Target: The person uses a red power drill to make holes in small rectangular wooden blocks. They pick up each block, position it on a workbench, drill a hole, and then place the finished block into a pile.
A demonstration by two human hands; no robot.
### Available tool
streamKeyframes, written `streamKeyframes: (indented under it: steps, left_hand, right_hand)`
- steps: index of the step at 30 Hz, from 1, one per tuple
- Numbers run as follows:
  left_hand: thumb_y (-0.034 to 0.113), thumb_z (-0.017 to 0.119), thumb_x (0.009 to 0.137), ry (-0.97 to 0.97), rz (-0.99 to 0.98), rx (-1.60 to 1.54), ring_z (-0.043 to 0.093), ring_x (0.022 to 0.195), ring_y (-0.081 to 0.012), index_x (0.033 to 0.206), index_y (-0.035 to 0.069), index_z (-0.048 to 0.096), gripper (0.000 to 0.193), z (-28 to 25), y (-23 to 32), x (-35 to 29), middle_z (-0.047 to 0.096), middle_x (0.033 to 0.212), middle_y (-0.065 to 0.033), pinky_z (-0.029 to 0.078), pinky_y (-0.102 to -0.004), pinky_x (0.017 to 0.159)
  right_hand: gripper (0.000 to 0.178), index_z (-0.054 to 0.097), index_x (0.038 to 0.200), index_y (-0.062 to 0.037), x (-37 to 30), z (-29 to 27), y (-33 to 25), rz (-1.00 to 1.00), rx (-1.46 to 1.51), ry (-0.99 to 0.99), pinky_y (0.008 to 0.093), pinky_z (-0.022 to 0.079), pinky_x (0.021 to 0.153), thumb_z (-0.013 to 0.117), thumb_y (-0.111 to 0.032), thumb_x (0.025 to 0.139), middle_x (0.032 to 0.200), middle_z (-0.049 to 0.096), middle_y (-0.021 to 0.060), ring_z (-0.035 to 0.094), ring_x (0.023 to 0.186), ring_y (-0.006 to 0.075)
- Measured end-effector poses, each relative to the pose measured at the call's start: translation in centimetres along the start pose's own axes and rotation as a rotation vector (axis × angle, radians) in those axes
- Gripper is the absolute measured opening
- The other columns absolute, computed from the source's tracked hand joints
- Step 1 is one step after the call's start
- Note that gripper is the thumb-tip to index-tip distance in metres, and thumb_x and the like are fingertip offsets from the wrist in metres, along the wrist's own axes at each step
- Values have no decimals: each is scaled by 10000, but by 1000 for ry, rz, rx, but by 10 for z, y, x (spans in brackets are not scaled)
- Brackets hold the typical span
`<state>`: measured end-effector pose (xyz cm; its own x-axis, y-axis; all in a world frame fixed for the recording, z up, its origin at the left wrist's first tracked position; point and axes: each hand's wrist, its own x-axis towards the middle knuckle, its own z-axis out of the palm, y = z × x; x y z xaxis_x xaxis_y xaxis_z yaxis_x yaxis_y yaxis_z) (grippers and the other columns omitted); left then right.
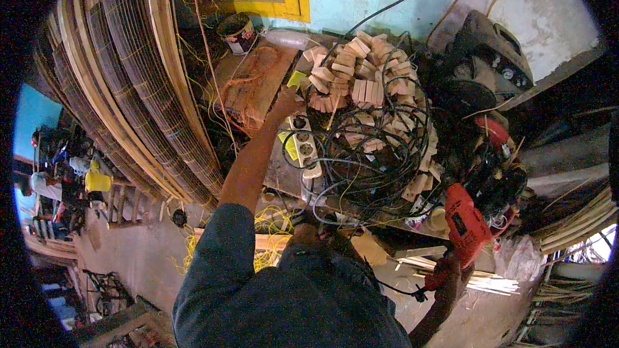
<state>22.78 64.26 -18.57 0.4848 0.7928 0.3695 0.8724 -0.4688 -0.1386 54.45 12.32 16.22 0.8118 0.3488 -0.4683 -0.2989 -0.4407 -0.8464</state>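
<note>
My right hand [451, 272] grips a red power drill [465, 224] by its handle, off to the right, with a black cord trailing from the handle's base. My left hand [289, 102] reaches forward to the left edge of a heap of small pale wooden blocks [367, 91]. A small yellow-green piece [296, 80] shows right at its fingers; whether they hold it is too small to tell. Just below this hand lies a white power strip [304, 145] with round sockets, beside a tangle of black cables [367, 174].
Tall rolled slatted blinds [138, 71] lean at the left. A paint can [237, 32] and orange string [256, 80] sit on the board at the back. A dark, dusty machine [490, 61] stands back right. Yellow cord [274, 219] and wooden strips [487, 281] lie lower down.
</note>
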Motion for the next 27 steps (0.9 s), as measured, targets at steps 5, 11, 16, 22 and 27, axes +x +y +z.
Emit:
streamKeyframes:
  steps: [5,11,16,22,27]
  left_hand:
    - [334,752,686,-120,-414,-671,641,877,-270,951,29,677,411,-39,-28,-17,669,875,-136,499,-403,757]
    - [235,746,694,200,-638,-770,638,737,-214,1031,3,657,419,-166,-51,-97,672,816,-150,491,-375,650]
    - [198,720,810,184,-1140,-1041,618,773,-188,1036,-9,673,310,-161,-118,-231,667,898,-121,482,-339,634]
    - [194,705,842,628,-1024,-1451,609,807,-153,1083,-32,625,340,-178,-80,-347,656,930,-77,494,-311,695]
    - [146,665,873,624,-1213,-1667,613,853,-157,1079,-36,616,280,-264,16,-302,646,939,-65,502,-299,768]
  right_hand:
    - [365,471,1133,-74,-6,2,-6,-82,-62,-121,271,424,449,627,-135,809,726,540,55,520,553,129]
    - [377,467,1119,-84,-3,6,-16,-75,-181,-129,272,428,450,646,-149,794,705,531,44,520,557,125]
    - [448,450,1136,-123,42,-3,22,-188,16,-247,281,460,482,705,-170,771,819,579,60,548,592,146]
    - [441,463,1153,-137,44,20,9,-298,25,-526,307,477,509,719,-166,795,841,578,55,552,623,157]
    - [424,482,1139,-120,15,61,-9,-271,-8,-510,306,471,517,713,-157,785,869,560,51,544,641,157]
